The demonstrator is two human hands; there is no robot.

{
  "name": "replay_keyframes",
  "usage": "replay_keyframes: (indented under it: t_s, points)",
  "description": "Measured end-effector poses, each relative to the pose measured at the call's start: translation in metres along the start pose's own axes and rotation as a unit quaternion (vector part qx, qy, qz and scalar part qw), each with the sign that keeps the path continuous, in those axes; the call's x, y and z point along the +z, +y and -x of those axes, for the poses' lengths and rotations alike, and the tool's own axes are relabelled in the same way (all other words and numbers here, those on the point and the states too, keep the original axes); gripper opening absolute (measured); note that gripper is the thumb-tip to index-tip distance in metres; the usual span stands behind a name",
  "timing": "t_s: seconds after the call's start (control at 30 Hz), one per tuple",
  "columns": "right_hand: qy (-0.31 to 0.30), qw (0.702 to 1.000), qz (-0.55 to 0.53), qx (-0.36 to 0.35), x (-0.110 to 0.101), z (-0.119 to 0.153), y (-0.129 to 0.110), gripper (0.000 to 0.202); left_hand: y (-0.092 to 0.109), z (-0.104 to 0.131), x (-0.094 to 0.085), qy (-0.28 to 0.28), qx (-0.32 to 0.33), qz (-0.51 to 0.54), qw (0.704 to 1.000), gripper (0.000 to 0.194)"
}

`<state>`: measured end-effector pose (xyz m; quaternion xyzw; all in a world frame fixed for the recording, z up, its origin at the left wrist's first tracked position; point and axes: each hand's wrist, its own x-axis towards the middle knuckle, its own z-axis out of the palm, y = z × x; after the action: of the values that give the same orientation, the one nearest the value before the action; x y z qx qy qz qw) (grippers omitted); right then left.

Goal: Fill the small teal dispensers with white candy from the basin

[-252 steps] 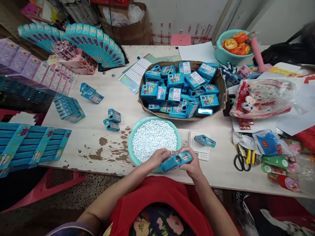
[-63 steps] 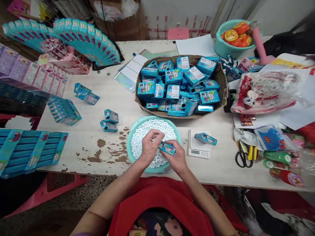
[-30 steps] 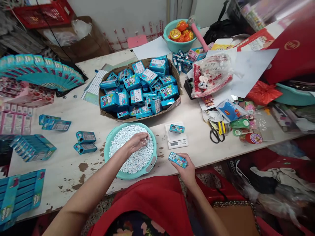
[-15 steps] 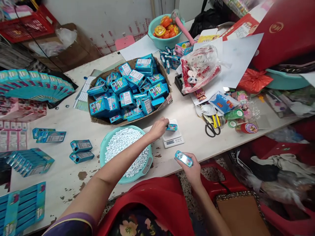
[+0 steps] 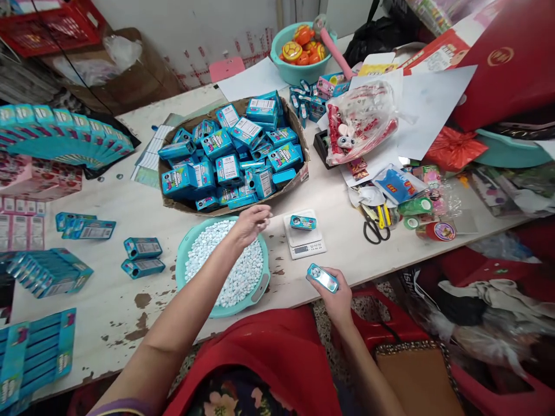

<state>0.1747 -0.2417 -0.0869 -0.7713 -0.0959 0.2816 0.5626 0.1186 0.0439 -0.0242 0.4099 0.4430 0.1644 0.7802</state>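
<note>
My left hand (image 5: 252, 224) is over the upper right part of a turquoise basin (image 5: 184, 260) of small white pieces (image 5: 208, 257). Its fingers are loosely bent and slightly apart, with nothing seen in them. In my right hand (image 5: 339, 294), near the table's front edge, is a small blue box (image 5: 322, 278) with a round opening at its left end. A similar blue box (image 5: 303, 222) lies on the white scale (image 5: 303, 248) between the hands. Behind the basin stands a cardboard carton (image 5: 234, 110) heaped with blue boxes (image 5: 245, 133).
Blue boxes (image 5: 143, 247) and stacked packs (image 5: 50, 271) are on the left. Black-handled scissors (image 5: 373, 228), tape (image 5: 418, 206) and a bagged item (image 5: 362, 121) lie on the right. A bowl (image 5: 295, 72) of orange toys is at the back.
My left hand has let go of the blue box on the scale and moved left, over the basin. My right hand still holds its box in nearly the same place. The view has shifted slightly.
</note>
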Motion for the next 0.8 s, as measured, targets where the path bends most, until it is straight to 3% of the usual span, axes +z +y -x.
replay_keyframes:
  t_s: [0.1,0.2,0.23,0.3,0.37,0.43,0.47,0.57,0.63,0.67,0.73,0.8]
  points:
    - [0.008,1.000,0.001,0.010,-0.002,0.002,0.006,0.039,0.001,0.023,-0.049,0.090,-0.020,0.132,0.987,0.008]
    - [0.006,1.000,-0.003,0.017,-0.003,0.003,0.010,0.040,-0.016,0.046,-0.085,0.203,-0.064,0.146,0.966,0.006]
    - [0.004,1.000,-0.003,0.018,-0.003,0.002,0.011,0.040,-0.024,0.053,-0.091,0.199,-0.092,0.115,0.969,0.005]
    - [-0.001,1.000,0.001,0.020,-0.002,0.001,0.010,0.040,-0.037,0.062,-0.091,0.124,-0.132,0.006,0.983,0.008]
    - [-0.006,1.000,0.004,0.020,-0.002,0.001,0.008,0.040,-0.043,0.064,-0.077,0.037,-0.100,-0.145,0.984,0.017]
    - [-0.008,1.000,0.001,0.019,-0.001,0.001,0.006,0.040,-0.041,0.054,-0.051,-0.008,-0.010,-0.322,0.947,0.021]
    - [-0.009,1.000,-0.002,0.016,0.000,0.001,0.006,0.040,-0.039,0.046,-0.035,-0.016,0.042,-0.411,0.911,0.021]
    - [-0.009,1.000,-0.005,0.008,0.000,0.002,0.007,0.040,-0.038,0.014,0.015,-0.023,0.173,-0.625,0.761,0.021]
    - [-0.009,1.000,0.000,0.004,0.000,0.003,0.006,0.039,-0.044,-0.005,0.044,-0.057,0.207,-0.710,0.671,0.023]
    - [-0.011,1.000,0.005,0.005,0.000,0.003,0.005,0.039,-0.047,-0.012,0.054,-0.077,0.211,-0.736,0.639,0.021]
    - [-0.012,1.000,0.021,0.012,-0.001,0.004,0.004,0.040,-0.051,-0.018,0.064,-0.101,0.202,-0.760,0.609,0.019]
    - [-0.007,0.999,0.041,0.019,-0.001,0.004,0.002,0.042,-0.048,-0.011,0.056,-0.088,0.197,-0.759,0.615,0.020]
